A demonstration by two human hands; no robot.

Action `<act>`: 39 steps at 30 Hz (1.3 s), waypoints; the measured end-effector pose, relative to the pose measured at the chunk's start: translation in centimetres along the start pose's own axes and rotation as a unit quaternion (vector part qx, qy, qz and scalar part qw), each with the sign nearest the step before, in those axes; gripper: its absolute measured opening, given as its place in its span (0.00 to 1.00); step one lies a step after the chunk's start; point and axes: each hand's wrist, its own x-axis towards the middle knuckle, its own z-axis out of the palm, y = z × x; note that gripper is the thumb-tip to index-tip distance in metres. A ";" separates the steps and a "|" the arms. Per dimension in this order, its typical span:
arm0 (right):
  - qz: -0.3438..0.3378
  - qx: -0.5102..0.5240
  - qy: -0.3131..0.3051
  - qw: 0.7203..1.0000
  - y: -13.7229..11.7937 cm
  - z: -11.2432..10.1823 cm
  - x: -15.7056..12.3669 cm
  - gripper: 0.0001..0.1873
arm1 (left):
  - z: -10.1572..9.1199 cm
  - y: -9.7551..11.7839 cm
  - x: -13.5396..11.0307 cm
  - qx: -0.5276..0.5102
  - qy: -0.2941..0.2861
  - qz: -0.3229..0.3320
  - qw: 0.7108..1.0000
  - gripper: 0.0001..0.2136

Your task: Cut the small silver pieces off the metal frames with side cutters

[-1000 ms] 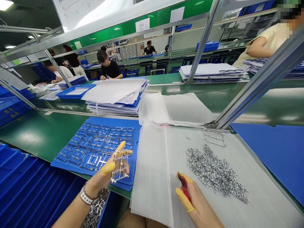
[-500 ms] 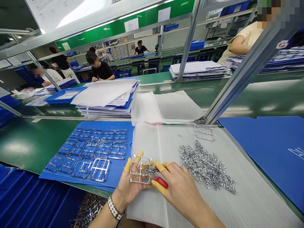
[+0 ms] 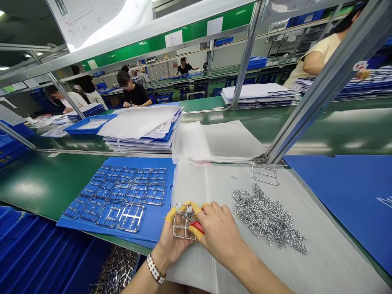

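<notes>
On a green surface [image 3: 30,183], a foam sheet [image 3: 254,269] lies beneath both hands. The left hand [image 3: 173,245] pinches a thin metal frame [image 3: 174,228] in its fingers; it looks light and stiff but bendable, best held by its outer rails. The right hand [image 3: 219,228] has its fingers clamped on red-handled cutters [image 3: 197,227] at the frame.

Green-topped workbenches [image 3: 202,104] with aluminium uprights [image 3: 246,53] fill the room toward the frame's top; ceiling lights [image 3: 1,13] glow upper left.

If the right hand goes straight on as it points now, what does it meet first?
The right hand with its red-handled cutters would probably meet the metal frame held in the left hand; depth is unclear.
</notes>
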 end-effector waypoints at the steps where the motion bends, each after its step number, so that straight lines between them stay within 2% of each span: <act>1: 0.000 -0.002 -0.005 1.000 -0.1 0.0 0.1 0.18 | 0.0 -0.1 0.0 -0.001 0.000 0.005 1.000 0.18; 5: -0.001 -0.012 -0.015 1.000 -0.5 0.0 0.3 0.19 | 0.0 -0.4 0.0 0.000 -0.002 0.017 1.000 0.16; 13: -0.006 -0.033 -0.026 0.999 -0.9 -0.1 0.4 0.09 | -0.3 -0.6 0.0 0.011 -0.001 0.027 1.000 0.14; 17: -0.004 -0.040 -0.032 0.999 -1.1 -0.2 0.6 0.09 | -0.4 -0.6 0.1 0.020 0.008 0.036 0.999 0.13; 24: -0.015 -0.054 -0.088 0.995 -1.0 -0.3 0.9 0.08 | -0.4 -0.4 0.1 0.033 0.019 0.042 0.998 0.14; 27: -0.007 -0.050 -0.064 0.997 -0.7 -0.6 0.6 0.12 | -0.4 -0.1 0.2 0.032 0.028 0.050 0.998 0.17; 31: -0.008 -0.038 -0.029 0.999 -0.7 -0.5 -0.1 0.14 | -0.1 0.4 0.6 0.013 0.010 0.045 0.999 0.19; 39: -0.023 -0.021 -0.050 0.998 -1.6 0.5 -0.6 0.08 | 0.5 0.1 0.8 0.013 0.007 0.053 0.999 0.20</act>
